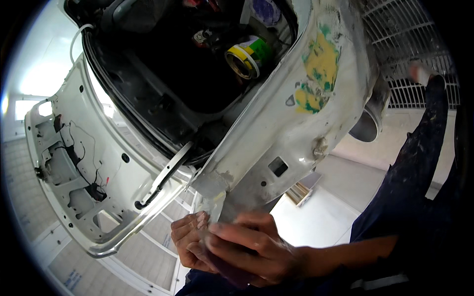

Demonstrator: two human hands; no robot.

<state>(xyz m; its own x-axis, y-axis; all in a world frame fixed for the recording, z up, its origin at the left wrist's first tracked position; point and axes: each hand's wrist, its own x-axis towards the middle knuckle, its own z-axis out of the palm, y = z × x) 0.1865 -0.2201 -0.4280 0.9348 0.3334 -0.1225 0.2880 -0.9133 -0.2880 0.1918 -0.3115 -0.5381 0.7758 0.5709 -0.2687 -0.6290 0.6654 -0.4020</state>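
Both my hands are together at the lower corner of a pale car body panel (291, 128), beside a patch of grey filler (212, 183). My right hand (261, 246), slightly blurred, is closed with its fingers bent around a dark maroon sanding sheet (227, 270). The sheet hangs below the fingers, between the two hands. Close against it on the left, my left hand (190, 241) is closed too, with dusty fingertips near the panel's edge. What its fingers grip, if anything, is hidden. Yellow and green patches (321, 69) show higher up on the panel.
Inside the dark car opening (187, 64) lies a yellow and green round can (249, 56). A raised white tailgate (98, 148) with loose wires fills the left, joined by a strut (165, 175). A metal grate (410, 44) is at upper right, and a small box (297, 193) sits below the panel.
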